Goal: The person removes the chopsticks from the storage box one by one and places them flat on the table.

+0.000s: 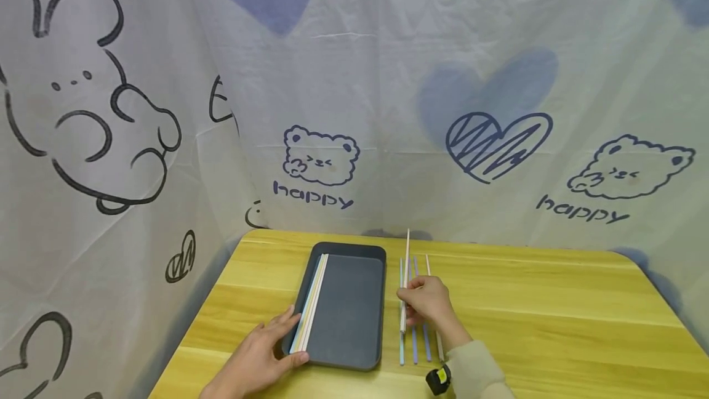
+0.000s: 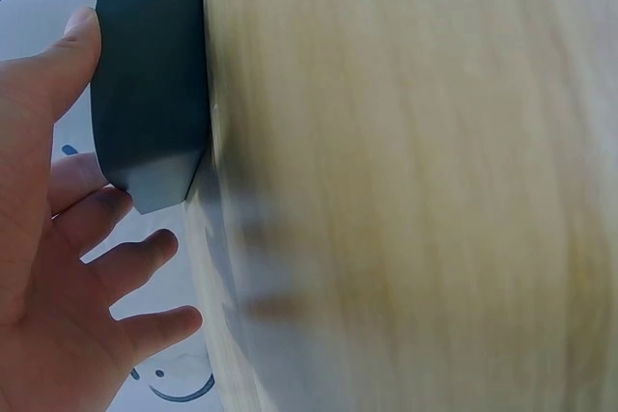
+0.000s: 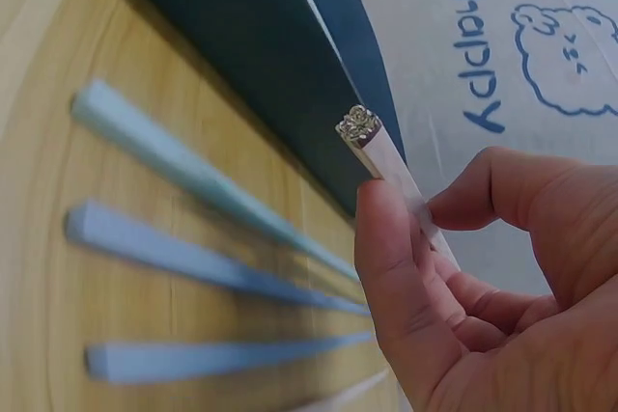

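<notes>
A dark grey tray point(image 1: 349, 306) lies on the table with several white, yellow and light blue chopsticks point(image 1: 310, 306) along its left side. At its near left corner rests my left hand point(image 1: 257, 350), thumb along the near edge and spread fingers against the left wall point(image 2: 150, 74). My right hand point(image 1: 426, 300) pinches a white chopstick point(image 3: 391, 161) between thumb and fingers, its patterned silver end sticking out. The held chopstick is raised over the loose ones to the right of the tray. Those are a pale green-blue chopstick point(image 3: 145, 137), two blue-violet chopsticks point(image 3: 145, 238) and a pale pinkish chopstick point(image 1: 440, 346).
The wooden table point(image 1: 554, 319) extends to the right of the loose chopsticks. A small black device point(image 1: 439, 380) with a yellow label is beside the right wrist. A white cloth point(image 1: 388, 109) printed with hearts and bears hangs behind and to the left of the table.
</notes>
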The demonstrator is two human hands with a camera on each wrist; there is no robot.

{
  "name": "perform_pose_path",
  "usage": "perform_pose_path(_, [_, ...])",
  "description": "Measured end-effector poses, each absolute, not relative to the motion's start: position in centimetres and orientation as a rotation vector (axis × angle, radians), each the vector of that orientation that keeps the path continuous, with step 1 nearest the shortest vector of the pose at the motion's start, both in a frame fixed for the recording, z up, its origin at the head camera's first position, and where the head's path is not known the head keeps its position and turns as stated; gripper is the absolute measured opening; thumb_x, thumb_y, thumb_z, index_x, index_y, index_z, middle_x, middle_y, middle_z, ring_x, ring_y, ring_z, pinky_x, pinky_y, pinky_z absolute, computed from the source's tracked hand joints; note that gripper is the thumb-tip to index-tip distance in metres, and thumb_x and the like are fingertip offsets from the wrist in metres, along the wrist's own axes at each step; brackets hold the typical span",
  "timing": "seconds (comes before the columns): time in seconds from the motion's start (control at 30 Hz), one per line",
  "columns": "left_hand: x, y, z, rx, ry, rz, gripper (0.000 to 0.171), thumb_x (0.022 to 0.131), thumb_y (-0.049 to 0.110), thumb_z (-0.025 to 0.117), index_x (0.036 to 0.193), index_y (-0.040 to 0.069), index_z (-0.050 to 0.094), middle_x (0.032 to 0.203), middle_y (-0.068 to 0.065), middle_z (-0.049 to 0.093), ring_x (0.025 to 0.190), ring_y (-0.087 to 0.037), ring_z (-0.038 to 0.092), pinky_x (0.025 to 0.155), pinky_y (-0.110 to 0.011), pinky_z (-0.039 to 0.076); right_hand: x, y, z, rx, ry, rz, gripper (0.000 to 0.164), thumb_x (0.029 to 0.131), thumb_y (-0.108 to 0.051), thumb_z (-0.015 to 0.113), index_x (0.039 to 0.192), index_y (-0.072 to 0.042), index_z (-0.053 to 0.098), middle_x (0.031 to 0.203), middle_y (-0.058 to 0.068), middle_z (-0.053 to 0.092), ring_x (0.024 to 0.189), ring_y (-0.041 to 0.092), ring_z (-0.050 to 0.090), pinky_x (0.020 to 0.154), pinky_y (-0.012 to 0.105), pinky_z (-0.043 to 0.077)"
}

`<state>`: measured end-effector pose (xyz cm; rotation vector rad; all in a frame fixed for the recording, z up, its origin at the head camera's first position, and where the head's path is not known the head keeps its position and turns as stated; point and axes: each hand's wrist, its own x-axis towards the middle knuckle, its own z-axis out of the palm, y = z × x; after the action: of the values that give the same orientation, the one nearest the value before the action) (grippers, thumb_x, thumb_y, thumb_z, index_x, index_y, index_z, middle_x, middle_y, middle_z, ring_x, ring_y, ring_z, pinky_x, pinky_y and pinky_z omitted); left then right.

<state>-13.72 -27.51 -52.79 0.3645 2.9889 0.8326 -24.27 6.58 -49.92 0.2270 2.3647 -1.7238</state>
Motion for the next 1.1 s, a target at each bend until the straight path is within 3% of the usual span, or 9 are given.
perform_pose_path(0.4, [-13.8,-27.6,-52.9,0.356,2.954,0.838,0.082,0.092,0.063,0.072,0.154,0.011,0.056,0.165,-0.013,0.046,0.148,-0.040,0.050,0.118,-0.074,0.035,-23.6,10.5,-51.0,0.257,2.439,-1.634,0.017,0.086,-0.005,0.070,0.099,0.005,0.067,0.061,0.009,0.062,0.045,0.015,0.059,0.046,0.032,0.060])
perform_pose_path(0.8, [-13.7,-27.3,-53.1,0.310,2.985,0.828,0.083,0.090,0.066,0.073,0.153,0.014,0.057,0.165,-0.009,0.047,0.147,-0.037,0.051,0.119,-0.072,0.035,-23.4,13.1,-51.8,0.282,2.464,-1.585,0.021,0.088,-0.005,0.070,0.105,0.008,0.068,0.066,0.010,0.066,0.053,0.016,0.062,0.049,0.033,0.062])
perform_pose_path(1.1, [-13.8,-27.4,-53.4,0.290,2.996,0.831,0.082,0.089,0.065,0.074,0.153,0.015,0.058,0.166,-0.007,0.045,0.148,-0.035,0.051,0.120,-0.070,0.035,-23.5,14.3,-52.6,0.275,2.557,-1.499,0.018,0.083,-0.004,0.071,0.097,0.005,0.071,0.062,0.010,0.065,0.050,0.015,0.063,0.046,0.033,0.060])
